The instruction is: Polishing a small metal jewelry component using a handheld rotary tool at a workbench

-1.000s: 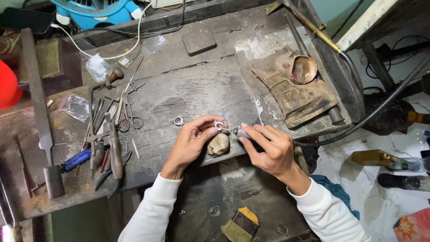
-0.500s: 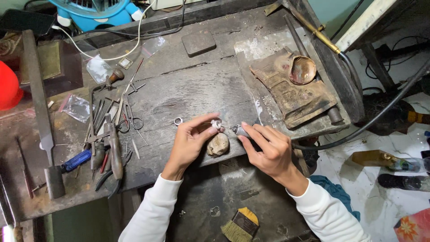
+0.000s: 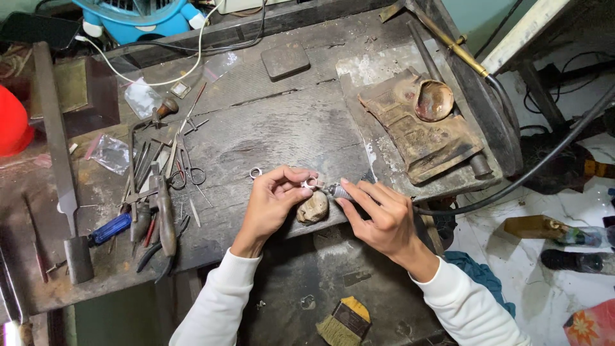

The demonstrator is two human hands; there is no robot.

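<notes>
Left hand (image 3: 272, 200) pinches a small silver ring (image 3: 310, 184) between thumb and forefinger, holding it over the worn wooden peg (image 3: 312, 207) at the front edge of the tabletop (image 3: 269, 128). Right hand (image 3: 383, 214) is wrapped around a slim rotary handpiece (image 3: 337, 191), tip right at the ring, so the working of it looks under way, not finished, though how much is done is too small to judge. A second ring (image 3: 255, 172) lies untouched just beside the left hand; pliers and scissors (image 3: 186, 166) sit idle.
</notes>
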